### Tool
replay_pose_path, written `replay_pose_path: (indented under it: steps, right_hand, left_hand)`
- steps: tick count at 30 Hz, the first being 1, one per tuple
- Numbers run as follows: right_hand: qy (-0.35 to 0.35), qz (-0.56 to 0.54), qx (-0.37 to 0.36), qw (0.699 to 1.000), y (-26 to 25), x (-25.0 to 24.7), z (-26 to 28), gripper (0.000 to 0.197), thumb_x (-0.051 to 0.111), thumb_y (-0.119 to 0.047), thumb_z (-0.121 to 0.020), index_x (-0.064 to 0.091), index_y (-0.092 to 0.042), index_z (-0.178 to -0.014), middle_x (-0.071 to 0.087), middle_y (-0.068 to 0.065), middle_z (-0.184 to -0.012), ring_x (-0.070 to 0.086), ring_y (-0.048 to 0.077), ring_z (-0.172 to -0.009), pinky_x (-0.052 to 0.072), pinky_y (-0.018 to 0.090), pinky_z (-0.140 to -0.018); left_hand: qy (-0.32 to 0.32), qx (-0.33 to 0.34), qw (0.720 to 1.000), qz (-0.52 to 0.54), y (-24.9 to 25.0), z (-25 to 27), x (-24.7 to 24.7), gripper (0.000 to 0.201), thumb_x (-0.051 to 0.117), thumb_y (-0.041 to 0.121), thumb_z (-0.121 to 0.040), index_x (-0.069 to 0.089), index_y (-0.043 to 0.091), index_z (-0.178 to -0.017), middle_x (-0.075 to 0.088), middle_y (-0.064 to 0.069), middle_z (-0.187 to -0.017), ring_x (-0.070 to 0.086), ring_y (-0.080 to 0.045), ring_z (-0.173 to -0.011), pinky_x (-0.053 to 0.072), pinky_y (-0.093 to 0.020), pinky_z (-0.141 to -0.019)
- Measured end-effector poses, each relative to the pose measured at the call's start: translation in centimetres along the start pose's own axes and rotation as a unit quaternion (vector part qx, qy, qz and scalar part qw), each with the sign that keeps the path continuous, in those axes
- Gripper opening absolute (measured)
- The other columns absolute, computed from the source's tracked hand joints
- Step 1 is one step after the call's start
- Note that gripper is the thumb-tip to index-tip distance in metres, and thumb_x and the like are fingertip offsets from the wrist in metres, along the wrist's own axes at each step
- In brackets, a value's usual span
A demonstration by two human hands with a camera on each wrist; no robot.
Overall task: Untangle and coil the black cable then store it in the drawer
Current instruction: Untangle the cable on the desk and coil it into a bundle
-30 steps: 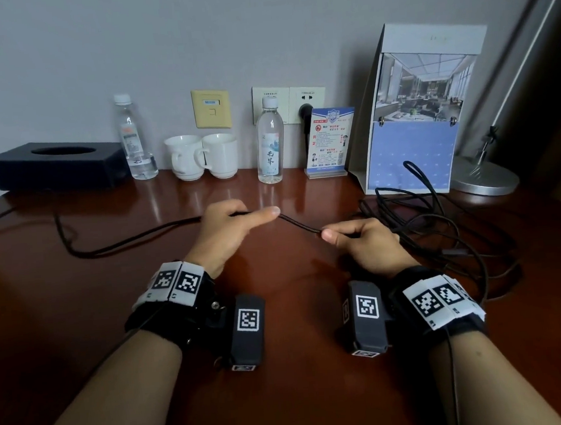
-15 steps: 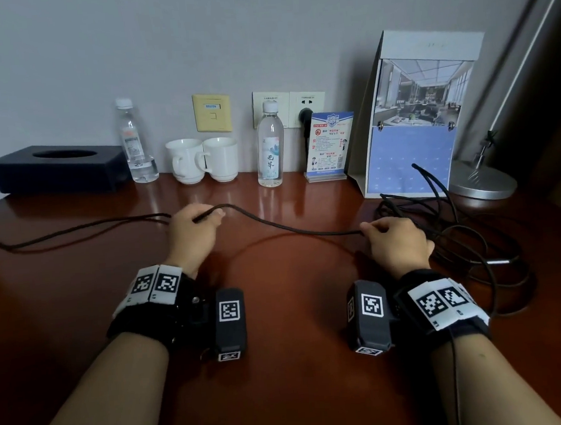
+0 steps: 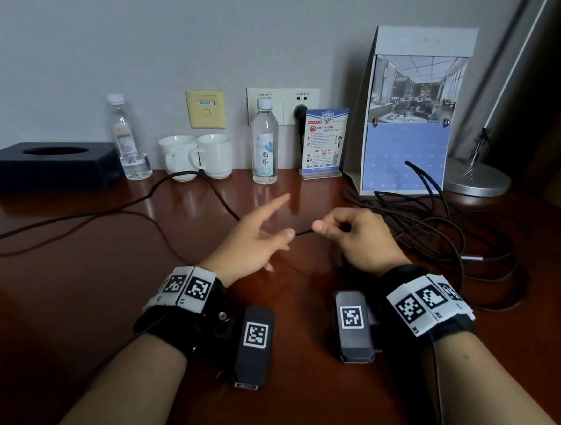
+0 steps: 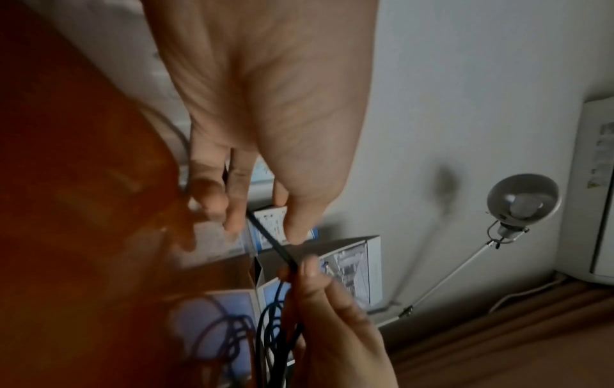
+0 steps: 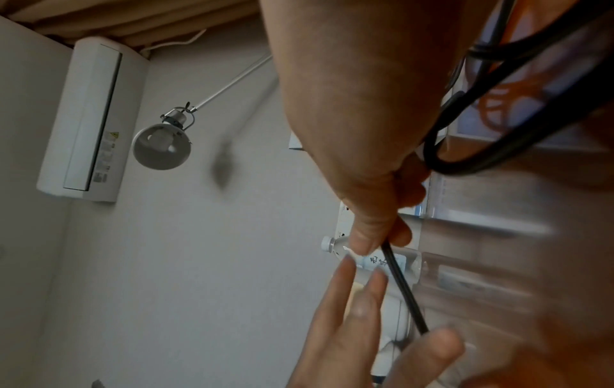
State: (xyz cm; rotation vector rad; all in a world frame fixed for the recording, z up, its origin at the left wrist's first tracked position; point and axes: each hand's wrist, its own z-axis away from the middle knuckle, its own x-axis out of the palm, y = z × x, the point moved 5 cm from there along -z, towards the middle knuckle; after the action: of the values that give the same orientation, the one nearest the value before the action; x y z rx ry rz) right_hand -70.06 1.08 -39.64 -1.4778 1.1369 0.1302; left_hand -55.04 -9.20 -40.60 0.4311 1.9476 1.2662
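Black cable (image 3: 302, 232) runs pinched in the right hand (image 3: 357, 236) past the spread-fingered left hand (image 3: 251, 244), its far end cut off.

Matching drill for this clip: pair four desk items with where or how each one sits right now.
Things:
1. tissue box
2. lamp base
3. cups
4. right hand

States:
A. far right, beside the calendar
B. pinching the black cable
C. far left, by the wall
D. side by side, between two bottles

Pairs: 1-C, 2-A, 3-D, 4-B
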Motion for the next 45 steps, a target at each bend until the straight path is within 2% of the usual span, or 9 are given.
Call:
replay_pose_path:
  steps: [4,9,16,24,28,33,36,41,45]
  right_hand:
    - [-0.030,-0.055,-0.051,0.997,-0.7,0.5,0.1,0.018,0.071,-0.036,-0.085,0.070,-0.026,-0.071,0.063,-0.010,-0.062,0.051,-0.002,-0.059,0.043,0.019,-0.069]
    - [-0.102,-0.081,-0.045,0.990,-0.8,1.5,0.2,0.015,0.071,-0.032,-0.085,0.072,-0.027,-0.072,0.066,-0.006,-0.068,0.053,0.003,-0.064,0.045,0.021,-0.068]
    - [-0.078,0.027,0.069,0.994,1.7,1.2,-0.2,0.008,0.076,-0.040,-0.077,0.071,-0.036,-0.073,0.070,-0.013,-0.075,0.063,0.013,-0.093,0.037,0.040,-0.101]
    - [0.050,0.079,0.080,0.992,1.3,-0.7,0.0,0.015,0.077,-0.044,-0.076,0.066,-0.034,-0.070,0.061,-0.019,-0.076,0.046,0.014,-0.119,0.019,0.042,-0.104]
    - [0.093,0.016,0.038,0.995,0.7,-1.4,-0.1,0.012,0.075,-0.037,-0.080,0.069,-0.027,-0.077,0.067,-0.008,-0.082,0.062,0.016,-0.100,0.039,0.026,-0.089]
    - [0.022,-0.167,0.036,0.985,1.0,0.1,-0.3,0.025,0.073,-0.034,-0.081,0.063,-0.020,-0.063,0.067,-0.008,-0.066,0.062,0.013,-0.069,0.054,0.042,-0.082]
    - [-0.033,-0.304,0.024,0.952,-0.3,0.6,0.1,0.021,0.078,-0.017,-0.079,0.060,-0.014,-0.068,0.069,-0.003,-0.074,0.060,0.009,-0.064,0.048,0.024,-0.063]
    - [-0.072,-0.341,-0.009,0.937,-1.2,0.6,0.9,0.026,0.076,0.002,-0.074,0.067,-0.010,-0.096,0.070,-0.006,-0.095,0.065,0.002,-0.084,0.049,0.014,-0.076]
    - [-0.019,-0.330,-0.014,0.944,-1.4,0.6,0.4,0.010,0.066,-0.017,-0.090,0.075,-0.021,-0.093,0.073,-0.007,-0.087,0.063,0.008,-0.083,0.048,0.029,-0.086]
  left_hand:
    - [-0.066,0.004,0.998,0.009,0.7,0.1,2.3,0.029,0.055,0.021,-0.097,0.059,0.019,-0.126,0.067,0.000,-0.109,0.059,-0.010,-0.056,0.041,-0.021,-0.040]
    - [-0.030,-0.021,0.999,-0.003,0.1,0.1,1.7,0.025,0.059,0.032,-0.094,0.073,0.011,-0.093,0.042,0.014,-0.047,0.035,-0.003,-0.040,0.033,-0.019,-0.042]
    - [0.091,-0.028,0.995,0.028,-0.4,-0.1,-2.0,0.019,0.065,0.021,-0.091,0.072,0.009,-0.078,0.043,0.015,-0.040,0.036,-0.001,-0.036,0.029,-0.013,-0.043]
    - [0.288,0.018,0.957,0.042,-0.7,0.0,-5.6,0.019,0.068,0.017,-0.088,0.069,0.018,-0.069,0.062,0.007,-0.068,0.050,0.004,-0.049,0.036,-0.018,-0.055]
    - [0.308,0.032,0.951,0.011,-0.7,-0.1,-5.6,0.019,0.068,0.019,-0.089,0.069,0.020,-0.070,0.067,0.008,-0.077,0.060,0.002,-0.074,0.041,-0.007,-0.069]
    - [0.295,-0.002,0.955,0.031,-1.7,-0.4,-5.1,0.023,0.063,0.025,-0.092,0.068,0.020,-0.070,0.058,0.012,-0.065,0.049,-0.002,-0.057,0.039,-0.023,-0.060]
    - [0.296,-0.020,0.953,0.059,-2.2,-0.4,-4.9,0.025,0.061,0.026,-0.094,0.068,0.020,-0.070,0.050,0.013,-0.056,0.044,-0.003,-0.054,0.035,-0.024,-0.056]
    - [0.281,-0.043,0.955,0.083,-2.4,-0.4,-4.6,0.026,0.058,0.025,-0.096,0.067,0.017,-0.073,0.047,0.003,-0.061,0.044,0.000,-0.047,0.032,-0.020,-0.052]
    - [0.237,-0.050,0.964,0.108,-1.9,-0.4,-3.7,0.025,0.055,0.022,-0.098,0.068,0.013,-0.079,0.048,0.001,-0.061,0.037,0.000,-0.039,0.028,-0.012,-0.039]
